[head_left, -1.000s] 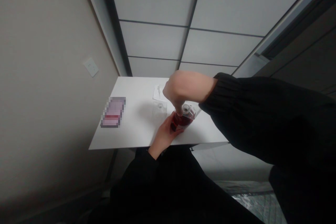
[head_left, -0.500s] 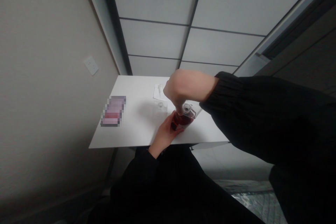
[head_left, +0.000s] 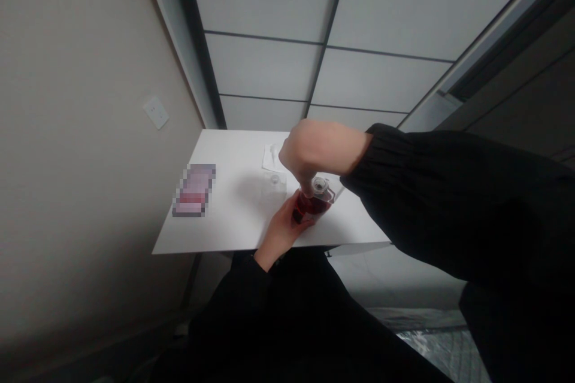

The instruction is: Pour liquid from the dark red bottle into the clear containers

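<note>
A clear glass bottle (head_left: pixel 317 204) with red liquid inside stands near the front of the white table (head_left: pixel 224 230), its round mouth uncovered and facing up toward me. My left hand (head_left: pixel 284 224) wraps round its lower left side. From above, my right hand (head_left: pixel 305 146) reaches down with fingers bent together at the bottle's shoulder, just left of the neck. Whatever those fingertips grip is hidden behind the hand. A small clear, square-looking container (head_left: pixel 274 187) with a round neck sits to the left of the bottle.
Behind the small container lies a white sheet (head_left: pixel 268 161) with a slim pale object on it. A blurred-out pink and purple rectangle (head_left: pixel 194 190) is at the table's left. A wall with a socket (head_left: pixel 156 112) rises on the left; white panels (head_left: pixel 265 66) stand behind.
Almost nothing differs. Both hands and the bottle keep the same places, with only a very slight shift of the right forearm.
</note>
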`<state>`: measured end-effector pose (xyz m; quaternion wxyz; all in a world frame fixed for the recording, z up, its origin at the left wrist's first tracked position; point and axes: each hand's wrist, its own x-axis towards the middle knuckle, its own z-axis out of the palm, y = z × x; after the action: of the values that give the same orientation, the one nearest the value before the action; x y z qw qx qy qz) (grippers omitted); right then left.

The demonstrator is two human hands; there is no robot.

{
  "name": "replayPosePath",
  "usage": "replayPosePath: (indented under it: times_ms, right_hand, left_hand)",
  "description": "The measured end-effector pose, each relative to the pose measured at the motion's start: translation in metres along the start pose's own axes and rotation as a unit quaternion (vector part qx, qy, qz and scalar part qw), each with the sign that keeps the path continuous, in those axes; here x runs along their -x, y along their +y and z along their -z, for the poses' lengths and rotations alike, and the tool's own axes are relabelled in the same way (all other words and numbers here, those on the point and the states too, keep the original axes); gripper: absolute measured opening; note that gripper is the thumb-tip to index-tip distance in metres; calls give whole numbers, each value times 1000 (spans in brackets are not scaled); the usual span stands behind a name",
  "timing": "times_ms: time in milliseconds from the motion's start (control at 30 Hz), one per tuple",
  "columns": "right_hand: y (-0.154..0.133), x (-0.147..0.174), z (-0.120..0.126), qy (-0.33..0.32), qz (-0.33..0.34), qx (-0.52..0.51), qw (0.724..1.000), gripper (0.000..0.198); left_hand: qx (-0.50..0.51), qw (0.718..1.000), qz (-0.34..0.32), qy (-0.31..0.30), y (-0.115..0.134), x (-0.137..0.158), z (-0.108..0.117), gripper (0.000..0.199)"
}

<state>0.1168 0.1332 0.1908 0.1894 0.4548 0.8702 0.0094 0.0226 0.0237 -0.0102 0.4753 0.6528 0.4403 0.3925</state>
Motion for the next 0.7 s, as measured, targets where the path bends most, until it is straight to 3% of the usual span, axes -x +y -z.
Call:
replayPosePath:
  times_ms: [133, 267, 367, 467, 567, 700]
  right_hand:
    - [-5, -10, -1, -25, -77, -42, 996, 45]
    - [8, -25, -17, 16, -21, -56, 998, 45]
    - [17, -35, -30, 79, -27, -107, 991, 42]
    - [18, -37, -31, 93, -65, -145, 983, 42]
    - [15, -21, -22, 57, -62, -107, 991, 45]
    - [20, 25, -7, 32, 36, -23, 999, 51]
  left_hand:
    - [-1, 1000, 0, -1, 0, 0, 0, 71]
    - [9, 1000, 1, -1, -1, 0, 0, 72]
    - [19, 1000, 3, 0, -2, 0, -1, 72]
    - [27, 1000, 3, 1, -2, 1, 0, 72]
    - [36, 999, -6, -1, -2, 1, 1, 73]
    - [59, 998, -24, -5, -3, 2, 1, 80]
